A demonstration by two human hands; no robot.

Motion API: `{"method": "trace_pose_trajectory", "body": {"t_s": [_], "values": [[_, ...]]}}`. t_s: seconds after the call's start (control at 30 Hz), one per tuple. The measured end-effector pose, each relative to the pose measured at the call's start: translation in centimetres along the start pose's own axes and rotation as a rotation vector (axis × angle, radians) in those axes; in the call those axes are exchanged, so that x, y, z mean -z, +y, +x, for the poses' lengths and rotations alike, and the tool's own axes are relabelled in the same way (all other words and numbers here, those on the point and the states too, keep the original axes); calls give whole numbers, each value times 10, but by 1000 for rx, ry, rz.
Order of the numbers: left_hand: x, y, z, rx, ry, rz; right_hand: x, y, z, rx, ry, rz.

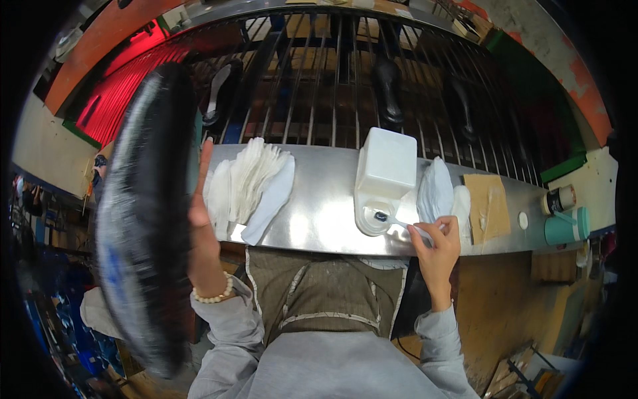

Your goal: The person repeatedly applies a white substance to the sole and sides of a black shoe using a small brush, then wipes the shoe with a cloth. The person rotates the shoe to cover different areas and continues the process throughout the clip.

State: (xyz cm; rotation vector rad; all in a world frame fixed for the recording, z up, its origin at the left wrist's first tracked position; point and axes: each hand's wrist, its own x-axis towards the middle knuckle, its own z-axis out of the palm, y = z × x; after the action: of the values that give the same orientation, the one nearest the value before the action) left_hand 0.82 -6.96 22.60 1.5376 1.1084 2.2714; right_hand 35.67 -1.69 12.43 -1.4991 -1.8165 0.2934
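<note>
Close up on the left stands a long black shoe, blurred and covered in shiny clear film. My left hand grips it from its right side; most of the fingers are hidden behind it, one points up. My right hand pinches a thin, pale handle, perhaps a brush. Its far end reaches into the round dark-centred mouth of a white plastic dispenser. Between my hands lie a fanned pile of cream insole-shaped pieces and a bluish-white one.
Beyond the steel bench runs a rack of metal rods carrying several black shoes. Right of the dispenser are white insole-shaped pieces, a brown cardboard sheet, a teal mug and a small jar. Red light glows far left.
</note>
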Motion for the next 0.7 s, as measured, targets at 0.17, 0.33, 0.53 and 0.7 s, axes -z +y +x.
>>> {"method": "trace_pose_trajectory", "body": {"t_s": [0.17, 0.33, 0.53, 0.7], "values": [[-51, -25, -12, -479, 260, 679, 8, -30, 15, -168, -16, 431], [-39, -46, -21, -563, 96, 514, 38, -90, 31, 275, 46, 529], [-37, -41, -23, -602, 2, 511, 46, -137, 42, 479, 54, 464], [-40, -26, -30, -549, -36, 496, 43, -151, 61, 580, 144, 385]]}}
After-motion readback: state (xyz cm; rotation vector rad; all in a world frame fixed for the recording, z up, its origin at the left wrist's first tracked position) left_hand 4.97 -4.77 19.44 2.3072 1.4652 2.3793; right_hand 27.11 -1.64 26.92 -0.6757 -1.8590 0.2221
